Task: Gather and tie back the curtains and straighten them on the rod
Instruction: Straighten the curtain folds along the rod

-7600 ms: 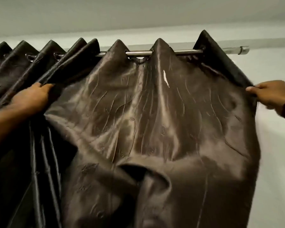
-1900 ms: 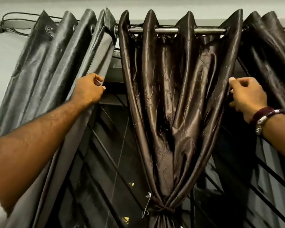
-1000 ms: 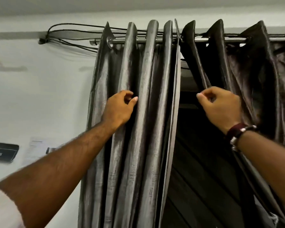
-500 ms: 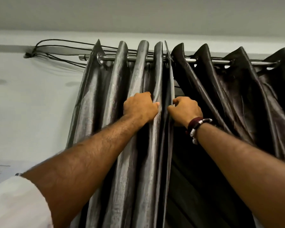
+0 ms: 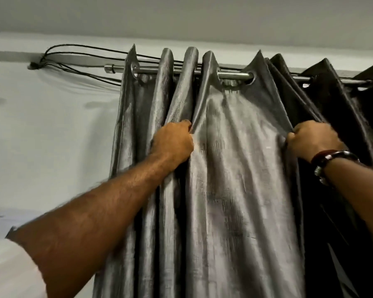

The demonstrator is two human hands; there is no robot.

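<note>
The rod (image 5: 233,75) runs level, left to right, high on the wall. Two curtains hang from it with folds running straight down: a grey curtain (image 5: 235,190) on the left and a dark curtain (image 5: 336,117) to its right. The left hand (image 5: 173,143) grips a grey fold, fingers curled round it. The right hand (image 5: 312,138) clamps the grey curtain's right edge. A bracelet (image 5: 329,160) circles the right wrist. Black cords (image 5: 78,61) loop on the wall, far left.

The grey curtain (image 5: 241,168) is glossy, satin-like cloth with a fine slubbed grain. The rod (image 5: 233,75) is smooth shiny metal. The wall (image 5: 52,136) looks matt.
</note>
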